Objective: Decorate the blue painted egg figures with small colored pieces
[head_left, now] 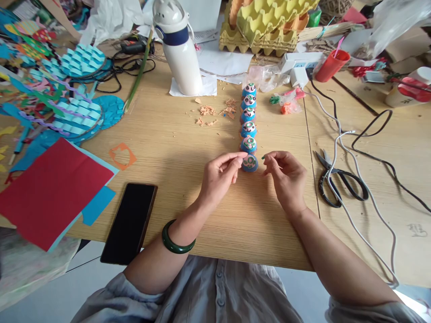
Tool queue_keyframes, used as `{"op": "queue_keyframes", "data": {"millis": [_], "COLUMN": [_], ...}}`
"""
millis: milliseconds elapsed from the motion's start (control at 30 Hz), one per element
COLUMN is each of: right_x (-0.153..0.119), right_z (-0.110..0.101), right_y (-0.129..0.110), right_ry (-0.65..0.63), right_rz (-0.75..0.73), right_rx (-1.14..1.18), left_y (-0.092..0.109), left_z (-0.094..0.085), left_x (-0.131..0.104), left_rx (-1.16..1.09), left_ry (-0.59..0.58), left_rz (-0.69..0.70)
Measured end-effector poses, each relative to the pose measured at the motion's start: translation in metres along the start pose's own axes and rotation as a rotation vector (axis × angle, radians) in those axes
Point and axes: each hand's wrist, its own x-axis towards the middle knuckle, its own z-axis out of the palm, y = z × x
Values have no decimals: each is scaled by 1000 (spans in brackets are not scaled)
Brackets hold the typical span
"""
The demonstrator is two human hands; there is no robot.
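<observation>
A row of several small blue domed pieces [248, 130] with pink tops and dark or green curls runs away from me on the wooden table. Beside the nearest blue piece [250, 163], on its left, my left hand [220, 174] is closed, thumb and forefinger together. Those fingertips meet the edge of that piece; whether they pinch anything is too small to make out. To its right, my right hand [285, 177] pinches a tiny green bit [263, 157], possibly clay, just apart from the piece. A dark green bangle [178, 242] circles my left wrist.
Scissors [336, 177] and a white cable [363, 179] lie at right. A phone [129, 224] overhangs the front edge at left, near red paper [55, 193]. Behind stand a white flask [182, 58], egg trays [266, 24], a power strip [299, 60] and a red cup [332, 65].
</observation>
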Motion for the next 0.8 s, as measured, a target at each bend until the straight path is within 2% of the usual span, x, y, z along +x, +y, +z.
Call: {"op": "queue_keyframes", "data": {"millis": [133, 400, 533, 800], "right_x": [6, 4, 5, 4], "right_z": [0, 4, 5, 6], "right_y": [5, 14, 14, 10], "right_ry": [-4, -16, -19, -25], "right_rz": [107, 200, 205, 266], "right_rx": [21, 86, 75, 60], "left_y": [-3, -22, -27, -24], "left_z": [-3, 2, 6, 6], "left_x": [5, 8, 9, 7], "left_rx": [-60, 340, 406, 533], "left_ry": [30, -41, -44, -77], "left_rz": [-138, 80, 139, 177]}}
